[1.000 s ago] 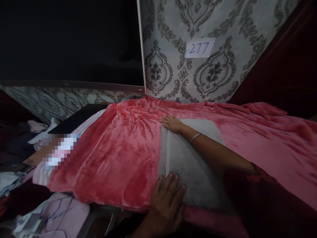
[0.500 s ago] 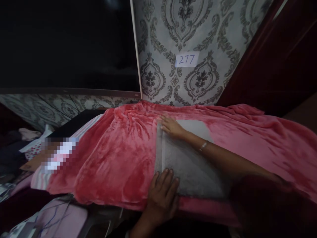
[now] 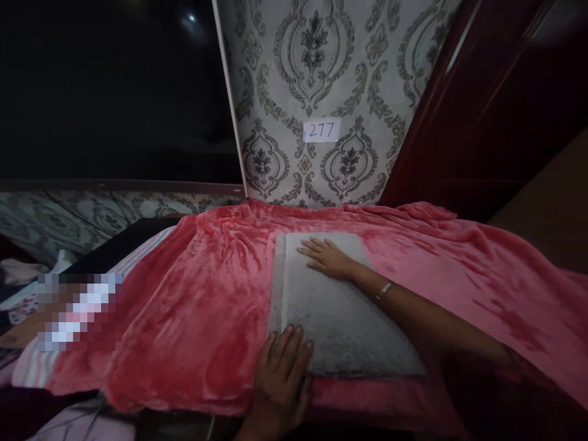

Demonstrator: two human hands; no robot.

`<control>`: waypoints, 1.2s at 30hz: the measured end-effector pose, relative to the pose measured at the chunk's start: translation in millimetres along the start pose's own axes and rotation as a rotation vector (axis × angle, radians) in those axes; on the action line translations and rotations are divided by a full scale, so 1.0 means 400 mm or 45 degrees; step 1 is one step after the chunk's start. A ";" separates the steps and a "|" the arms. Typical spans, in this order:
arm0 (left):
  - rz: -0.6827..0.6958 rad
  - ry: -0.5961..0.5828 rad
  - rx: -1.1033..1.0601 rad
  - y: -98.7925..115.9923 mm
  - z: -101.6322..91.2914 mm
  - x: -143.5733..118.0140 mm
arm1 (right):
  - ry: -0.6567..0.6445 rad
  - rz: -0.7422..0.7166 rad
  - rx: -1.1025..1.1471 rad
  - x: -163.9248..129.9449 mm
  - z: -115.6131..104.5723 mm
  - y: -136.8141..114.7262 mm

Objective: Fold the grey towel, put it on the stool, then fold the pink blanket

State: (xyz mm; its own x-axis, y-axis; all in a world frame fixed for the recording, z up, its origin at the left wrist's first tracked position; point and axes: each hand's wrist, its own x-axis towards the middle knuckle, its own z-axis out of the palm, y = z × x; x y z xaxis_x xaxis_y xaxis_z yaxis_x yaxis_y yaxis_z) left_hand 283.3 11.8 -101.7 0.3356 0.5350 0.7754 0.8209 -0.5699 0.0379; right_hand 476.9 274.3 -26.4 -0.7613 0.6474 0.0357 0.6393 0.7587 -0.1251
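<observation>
A folded grey cloth (image 3: 331, 312) lies flat on a red plush blanket (image 3: 193, 306) that covers the surface before me. My right hand (image 3: 328, 257) rests palm down on the far part of the grey cloth, fingers spread, a thin bangle on the wrist. My left hand (image 3: 280, 383) lies flat at the near left corner of the cloth, fingers over its edge and the blanket beside it. Neither hand grips anything.
Patterned grey wallpaper (image 3: 321, 79) with a paper label "277" (image 3: 322, 130) stands behind. A dark screen (image 3: 110, 92) fills the upper left. A dark red door (image 3: 496, 104) is at the right. Striped fabric and clutter (image 3: 27, 294) lie at the left.
My right hand slid from the cloth's far left corner inward onto its top. My left hand drew back toward the near left corner. The camera tilted up and right.
</observation>
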 end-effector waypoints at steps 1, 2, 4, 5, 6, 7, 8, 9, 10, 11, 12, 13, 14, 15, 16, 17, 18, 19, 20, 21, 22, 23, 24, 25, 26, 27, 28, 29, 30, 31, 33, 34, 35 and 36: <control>0.020 -0.013 0.018 -0.002 -0.001 -0.001 | 0.006 0.046 -0.009 0.023 -0.001 0.018; 0.030 -0.020 0.030 -0.004 -0.002 -0.001 | 0.012 0.093 -0.017 0.043 -0.002 0.034; 0.029 -0.003 0.038 -0.008 -0.004 -0.001 | 0.009 0.200 -0.023 0.070 -0.006 0.060; 0.024 0.002 0.040 -0.009 -0.004 -0.001 | 0.001 0.255 -0.021 0.078 -0.009 0.070; 0.027 -0.005 0.044 -0.010 -0.005 0.000 | -0.006 0.308 -0.016 0.084 -0.014 0.079; 0.035 -0.021 0.050 -0.011 -0.006 0.001 | -0.008 0.359 -0.011 0.087 -0.021 0.087; 0.046 -0.033 0.056 -0.011 -0.007 0.003 | -0.005 0.409 -0.007 0.086 -0.030 0.092; 0.054 -0.039 0.060 -0.011 -0.007 0.005 | 0.003 0.458 -0.005 0.080 -0.039 0.096; 0.058 -0.038 0.061 -0.011 -0.007 0.006 | 0.014 0.503 -0.003 0.069 -0.048 0.096; 0.059 -0.031 0.059 -0.011 -0.007 0.008 | 0.024 0.545 -0.003 0.051 -0.056 0.094; 0.058 -0.021 0.056 -0.011 -0.006 0.008 | 0.041 0.569 -0.002 0.024 -0.062 0.087; 0.056 -0.011 0.052 -0.011 -0.004 0.009 | 0.068 0.567 0.000 -0.010 -0.063 0.075; 0.055 -0.003 0.047 -0.011 -0.002 0.008 | 0.099 0.535 0.004 -0.052 -0.060 0.059; 0.055 -0.002 0.043 -0.011 0.000 0.008 | 0.130 0.477 0.008 -0.100 -0.053 0.039; 0.056 -0.003 0.038 -0.012 0.002 0.007 | 0.159 0.403 0.014 -0.151 -0.041 0.014; 0.051 -0.004 0.033 -0.012 0.004 0.007 | 0.165 0.323 0.018 -0.203 -0.025 -0.012; 0.047 -0.005 0.029 -0.012 0.005 0.007 | 0.160 0.260 0.019 -0.252 -0.008 -0.038; 0.044 -0.007 0.025 -0.012 0.005 0.006 | 0.140 0.219 0.024 -0.296 0.010 -0.064; 0.043 -0.009 0.023 -0.012 0.006 0.007 | 0.116 0.200 0.031 -0.333 0.027 -0.086; 0.045 -0.008 0.024 -0.012 0.006 0.007 | 0.101 0.200 0.041 -0.360 0.042 -0.106; 0.048 -0.009 0.026 -0.012 0.006 0.008 | 0.094 0.214 0.053 -0.379 0.053 -0.121; 0.051 -0.012 0.028 -0.012 0.006 0.009 | 0.097 0.234 0.065 -0.390 0.062 -0.133; 0.053 -0.016 0.029 -0.012 0.005 0.009 | 0.109 0.257 0.076 -0.394 0.066 -0.141; 0.049 -0.018 0.031 -0.011 0.005 0.010 | 0.125 0.278 0.086 -0.393 0.068 -0.147; 0.042 -0.022 0.034 -0.009 0.003 0.011 | 0.139 0.294 0.096 -0.391 0.068 -0.149; 0.035 -0.026 0.037 -0.006 0.000 0.013 | 0.150 0.305 0.105 -0.388 0.066 -0.150; 0.028 -0.034 0.039 -0.003 -0.005 0.015 | 0.158 0.311 0.114 -0.386 0.065 -0.149; 0.017 -0.046 0.039 0.002 -0.014 0.019 | 0.166 0.313 0.124 -0.387 0.064 -0.148; 0.002 -0.070 0.033 0.009 -0.025 0.023 | 0.177 0.311 0.137 -0.389 0.066 -0.146; -0.017 -0.111 0.018 0.016 -0.039 0.030 | 0.190 0.307 0.153 -0.393 0.070 -0.144; -0.075 -0.228 -0.053 0.030 -0.070 0.051 | 0.234 0.300 0.188 -0.403 0.088 -0.135; -0.114 -0.292 -0.102 0.034 -0.083 0.065 | 0.263 0.293 0.206 -0.406 0.100 -0.129; -0.158 -0.343 -0.154 0.035 -0.093 0.081 | 0.297 0.290 0.219 -0.407 0.115 -0.121; -0.206 -0.374 -0.193 0.031 -0.099 0.097 | 0.328 0.286 0.229 -0.407 0.130 -0.113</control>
State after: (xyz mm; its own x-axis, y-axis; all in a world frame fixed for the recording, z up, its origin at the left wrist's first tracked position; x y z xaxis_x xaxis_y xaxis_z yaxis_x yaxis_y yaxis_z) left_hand 288.4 0.7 -46.2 0.3436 0.7692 0.5387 0.8037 -0.5376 0.2550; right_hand 566.3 131.0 -78.1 -0.5374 0.8105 0.2330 0.7406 0.5857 -0.3292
